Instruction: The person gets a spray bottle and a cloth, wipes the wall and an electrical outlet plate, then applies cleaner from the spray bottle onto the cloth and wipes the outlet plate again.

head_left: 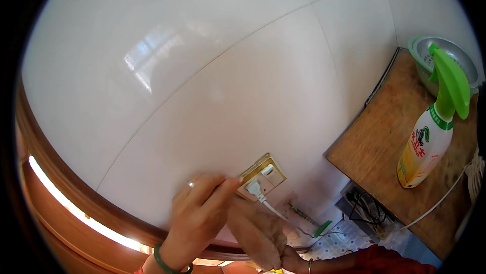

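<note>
My left hand [199, 210], with a ring and a green bangle, is against the white tiled wall at the left edge of the wall socket [277, 173]. Its fingers are bent and closed, one fingertip at the socket's gold frame; what they hold, if anything, is hidden. A white plug [254, 188] sits in the socket, its white cord running down to the right. Below the socket hangs a brown cloth [255, 233], its upper end beside my left hand. At the bottom, my right hand [294, 260] is closed on the cloth's lower end.
On the right stands a wooden table [372, 140] bearing a spray bottle [428, 142] with a green trigger head and a colander [422, 66]. Black cables [368, 207] lie under its edge. A curved wooden rim [109, 210] borders the lower left.
</note>
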### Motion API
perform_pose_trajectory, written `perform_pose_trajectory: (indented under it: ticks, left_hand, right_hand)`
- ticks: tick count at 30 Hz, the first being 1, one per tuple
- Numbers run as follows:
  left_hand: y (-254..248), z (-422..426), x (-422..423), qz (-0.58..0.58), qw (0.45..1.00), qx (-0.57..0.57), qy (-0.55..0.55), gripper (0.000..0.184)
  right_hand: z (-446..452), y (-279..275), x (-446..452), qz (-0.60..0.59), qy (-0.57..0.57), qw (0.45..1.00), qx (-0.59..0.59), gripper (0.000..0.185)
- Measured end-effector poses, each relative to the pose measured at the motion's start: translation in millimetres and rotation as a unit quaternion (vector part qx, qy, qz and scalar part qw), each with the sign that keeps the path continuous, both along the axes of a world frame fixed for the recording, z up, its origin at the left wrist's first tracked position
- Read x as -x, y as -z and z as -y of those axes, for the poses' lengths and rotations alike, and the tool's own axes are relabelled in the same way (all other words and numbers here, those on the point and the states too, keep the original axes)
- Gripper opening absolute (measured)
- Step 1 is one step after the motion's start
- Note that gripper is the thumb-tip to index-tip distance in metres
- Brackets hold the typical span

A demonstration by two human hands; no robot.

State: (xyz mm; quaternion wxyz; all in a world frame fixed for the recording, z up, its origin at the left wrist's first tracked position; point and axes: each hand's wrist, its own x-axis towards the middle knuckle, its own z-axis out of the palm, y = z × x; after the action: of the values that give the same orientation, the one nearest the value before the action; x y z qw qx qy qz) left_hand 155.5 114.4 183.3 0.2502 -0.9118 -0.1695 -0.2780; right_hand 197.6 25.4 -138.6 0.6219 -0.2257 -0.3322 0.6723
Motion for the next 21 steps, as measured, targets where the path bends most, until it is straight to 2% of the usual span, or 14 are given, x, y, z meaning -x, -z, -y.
perform_pose_trajectory:
  ticks: [2, 4, 6, 8, 13, 15, 17, 21]
  left_hand:
    - [0.9, -6.2, -21.0, 0.031, 0.999, 0.010, 0.023, 0.025]
    - [2.0, -10.4, -33.6, 0.027, 0.999, 0.008, 0.017, 0.025]
    - [0.9, -10.1, -30.0, 0.020, 1.000, 0.007, 0.015, 0.025]
    - [-1.7, -6.0, -16.3, -0.015, 1.000, 0.007, 0.016, 0.034]
    - [-1.7, 1.5, 5.5, -0.015, 1.000, 0.008, -0.005, 0.032]
    - [-2.7, -1.6, -4.5, -0.013, 1.000, 0.009, -0.002, 0.031]
    - [-3.1, -7.3, -28.5, -0.001, 1.000, 0.006, 0.009, 0.023]
    - [-4.0, -13.8, -33.7, -0.035, 0.999, 0.018, 0.030, 0.032]
  right_hand:
    - [-1.2, -5.3, 1.2, -0.011, 0.011, 1.000, -0.003, 0.009]
    - [-5.9, 13.5, 13.9, 0.017, 0.000, 1.000, 0.005, 0.015]
    - [-7.9, 23.3, 23.9, -0.009, -0.014, 1.000, 0.003, 0.015]
    - [-4.5, 28.9, 25.5, -0.003, -0.013, 1.000, 0.008, 0.015]
    - [0.0, 23.2, 17.8, 0.007, -0.008, 1.000, 0.010, 0.015]
    - [0.5, 21.1, 13.3, 0.008, -0.005, 1.000, 0.012, 0.015]
    - [0.3, 19.6, 10.0, 0.012, -0.001, 1.000, 0.011, 0.015]
    - [-3.6, 18.6, 6.4, 0.022, 0.007, 1.000, 0.016, 0.016]
